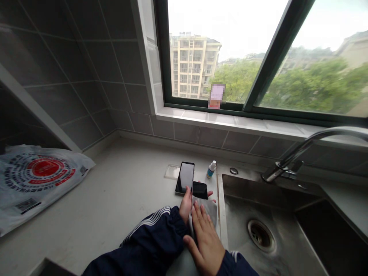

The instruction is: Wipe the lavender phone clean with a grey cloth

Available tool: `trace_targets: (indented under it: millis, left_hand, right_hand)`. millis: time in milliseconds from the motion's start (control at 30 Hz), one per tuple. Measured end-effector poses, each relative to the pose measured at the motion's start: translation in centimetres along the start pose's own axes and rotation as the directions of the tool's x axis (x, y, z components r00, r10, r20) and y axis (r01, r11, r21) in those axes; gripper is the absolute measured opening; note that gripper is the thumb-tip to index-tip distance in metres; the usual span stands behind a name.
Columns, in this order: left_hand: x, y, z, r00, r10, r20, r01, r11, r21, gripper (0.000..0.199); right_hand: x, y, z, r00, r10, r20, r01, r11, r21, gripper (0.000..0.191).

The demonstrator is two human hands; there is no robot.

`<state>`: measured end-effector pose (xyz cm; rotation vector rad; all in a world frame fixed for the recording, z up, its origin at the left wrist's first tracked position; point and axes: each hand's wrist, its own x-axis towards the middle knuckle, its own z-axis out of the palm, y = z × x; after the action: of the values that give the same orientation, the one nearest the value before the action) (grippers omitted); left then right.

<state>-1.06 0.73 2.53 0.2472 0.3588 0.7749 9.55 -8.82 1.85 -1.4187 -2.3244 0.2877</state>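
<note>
My left hand [186, 205] is closed around a black-screened smartphone [199, 189], its thumb on the near side and fingertips showing past the far edge. A grey cloth [212, 209] covers the lower part of that phone. Flat on the cloth lies my right hand [204, 234], fingers stretched out and thumb apart. Just beyond the held phone, a second, larger phone [186, 177] rests on the counter. Partly under it is a clear phone case [171, 171]. A small spray bottle [211, 169] with a white cap and blue label stands near the sink edge.
A steel sink [238, 207] with a drain [261, 234] and a chrome faucet [293, 153] is on the right. On the left, a white plastic bag [43, 180] with red print lies on the counter [123, 176]. The window sill [224, 119] runs behind.
</note>
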Motion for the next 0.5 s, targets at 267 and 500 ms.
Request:
trace_targets:
  millis: [267, 500]
  left_hand:
    - [0.9, -1.0, -1.0, 0.986, 0.156, -0.064, -0.164, 0.977, -0.134, 0.063]
    - [0.2, -1.4, 0.5, 0.944, 0.329, 0.025, -0.323, 0.937, -0.132, 0.052]
  right_hand:
    - [6.9, 1.5, -1.1, 0.987, 0.146, 0.071, -0.147, 0.989, 0.013, 0.072]
    - [9.2, 2.3, -1.0, 0.984, 0.175, 0.033, -0.175, 0.984, 0.008, 0.070]
